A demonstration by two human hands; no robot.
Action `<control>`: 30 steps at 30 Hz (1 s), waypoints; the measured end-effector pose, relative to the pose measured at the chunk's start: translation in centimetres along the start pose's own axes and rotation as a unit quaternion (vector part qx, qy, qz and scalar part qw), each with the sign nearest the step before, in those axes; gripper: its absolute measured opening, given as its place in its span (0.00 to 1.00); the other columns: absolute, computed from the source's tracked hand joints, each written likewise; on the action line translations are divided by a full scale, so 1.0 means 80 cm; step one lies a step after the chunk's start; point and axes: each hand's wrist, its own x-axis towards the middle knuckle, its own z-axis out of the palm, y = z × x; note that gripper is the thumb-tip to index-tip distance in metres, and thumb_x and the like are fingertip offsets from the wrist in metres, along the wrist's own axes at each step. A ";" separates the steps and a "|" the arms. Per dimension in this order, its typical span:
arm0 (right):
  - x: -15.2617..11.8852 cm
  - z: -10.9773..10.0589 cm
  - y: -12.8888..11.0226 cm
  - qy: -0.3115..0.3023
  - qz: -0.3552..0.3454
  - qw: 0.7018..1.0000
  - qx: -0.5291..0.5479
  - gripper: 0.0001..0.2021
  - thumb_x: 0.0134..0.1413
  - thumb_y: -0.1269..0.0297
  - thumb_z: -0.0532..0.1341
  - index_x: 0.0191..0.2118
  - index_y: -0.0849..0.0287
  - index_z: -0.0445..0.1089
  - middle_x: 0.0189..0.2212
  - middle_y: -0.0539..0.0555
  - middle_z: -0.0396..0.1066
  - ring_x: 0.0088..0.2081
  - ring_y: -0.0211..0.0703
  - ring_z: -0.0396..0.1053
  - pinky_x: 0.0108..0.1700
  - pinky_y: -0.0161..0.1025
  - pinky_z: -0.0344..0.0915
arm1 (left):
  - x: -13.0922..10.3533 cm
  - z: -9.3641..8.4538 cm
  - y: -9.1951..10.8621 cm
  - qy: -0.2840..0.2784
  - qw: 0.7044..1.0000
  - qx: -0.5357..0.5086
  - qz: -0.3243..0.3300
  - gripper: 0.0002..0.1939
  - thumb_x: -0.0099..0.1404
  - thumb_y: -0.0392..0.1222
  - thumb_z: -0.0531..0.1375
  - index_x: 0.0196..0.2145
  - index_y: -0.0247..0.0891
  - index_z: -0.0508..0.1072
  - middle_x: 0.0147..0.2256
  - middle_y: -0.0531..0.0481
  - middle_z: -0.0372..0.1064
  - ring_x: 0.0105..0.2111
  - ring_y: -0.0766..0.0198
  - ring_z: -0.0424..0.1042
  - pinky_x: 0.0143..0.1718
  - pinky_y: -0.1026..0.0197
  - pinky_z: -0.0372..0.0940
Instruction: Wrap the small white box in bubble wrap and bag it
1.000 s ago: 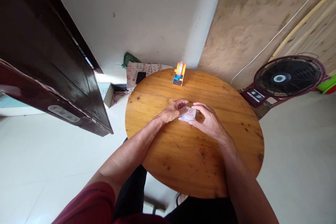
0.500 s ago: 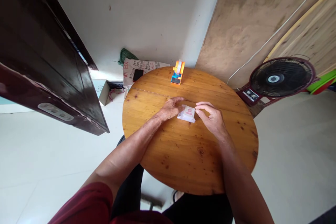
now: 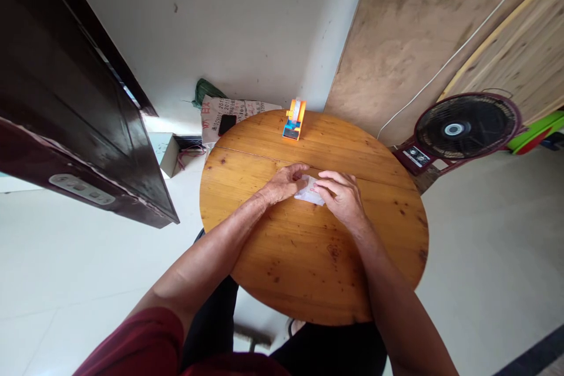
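Observation:
A small flat white packet (image 3: 309,194) with red print, wrapped in clear plastic, lies on a round wooden table (image 3: 304,258). My left hand (image 3: 285,183) rests at the packet's left side, fingers curved round that edge and the thumb side against it. Over its right part reaches my right hand (image 3: 340,194), with the thumb and forefinger apart and their tips on or just above the wrapper. Most of the red print is covered by my right fingers. Farther back on the table stands an orange and blue tape dispenser (image 3: 294,123) with a roll of clear tape.
A black phone (image 3: 227,124) lies on a printed sack (image 3: 247,108) behind the table's left edge. To the right stands a dark red fan (image 3: 458,129). A dark door (image 3: 88,100) is at the left, and a wall rises behind the table.
My right hand has moved left, from beside the packet to over its right part. My left hand stays at the packet's left side. The view has shifted slightly.

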 end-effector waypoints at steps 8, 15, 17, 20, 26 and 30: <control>0.002 0.005 -0.005 0.023 -0.004 0.999 -0.023 0.09 0.61 0.66 0.59 0.33 0.54 0.77 0.41 0.53 0.79 0.41 0.46 0.75 0.47 0.46 0.63 | 0.004 0.002 -0.009 -0.004 0.998 -0.057 0.021 0.26 0.56 0.36 0.63 0.53 0.32 0.70 0.38 0.46 0.69 0.36 0.63 0.68 0.40 0.59 0.66; 0.004 -0.011 0.002 0.007 0.027 0.999 0.032 0.06 0.58 0.67 0.61 0.34 0.54 0.77 0.41 0.53 0.79 0.41 0.46 0.76 0.47 0.46 0.64 | 0.003 0.001 -0.004 -0.006 0.999 -0.049 0.006 0.26 0.56 0.36 0.64 0.53 0.30 0.70 0.40 0.44 0.70 0.37 0.62 0.69 0.41 0.58 0.66; 0.004 -0.016 0.004 -0.008 0.029 0.999 0.032 0.04 0.56 0.65 0.63 0.34 0.53 0.78 0.42 0.53 0.79 0.42 0.47 0.76 0.47 0.47 0.64 | 0.002 0.001 -0.001 -0.010 0.999 -0.043 0.002 0.26 0.57 0.35 0.63 0.54 0.30 0.69 0.40 0.44 0.70 0.37 0.63 0.69 0.40 0.59 0.66; 0.003 -0.016 0.003 -0.014 0.021 1.000 0.017 0.05 0.57 0.62 0.64 0.34 0.52 0.78 0.42 0.52 0.79 0.42 0.47 0.75 0.47 0.47 0.63 | 0.000 0.001 0.002 -0.015 0.999 -0.038 0.000 0.26 0.58 0.36 0.62 0.55 0.30 0.68 0.41 0.44 0.70 0.38 0.63 0.69 0.39 0.60 0.66; 0.002 -0.004 -0.002 -0.013 -0.031 0.997 -0.067 0.07 0.60 0.66 0.61 0.35 0.54 0.78 0.42 0.52 0.79 0.40 0.46 0.74 0.46 0.47 0.61 | 0.002 0.001 -0.007 -0.018 0.999 -0.035 0.024 0.26 0.57 0.39 0.65 0.53 0.32 0.70 0.38 0.46 0.70 0.37 0.63 0.69 0.39 0.60 0.66; 0.001 0.003 -0.002 0.009 -0.025 0.996 -0.081 0.08 0.61 0.68 0.59 0.32 0.55 0.76 0.41 0.52 0.79 0.39 0.46 0.74 0.47 0.46 0.61 | 0.004 0.003 -0.011 -0.019 0.999 -0.042 0.026 0.26 0.57 0.40 0.65 0.54 0.32 0.69 0.38 0.46 0.69 0.36 0.64 0.68 0.38 0.60 0.66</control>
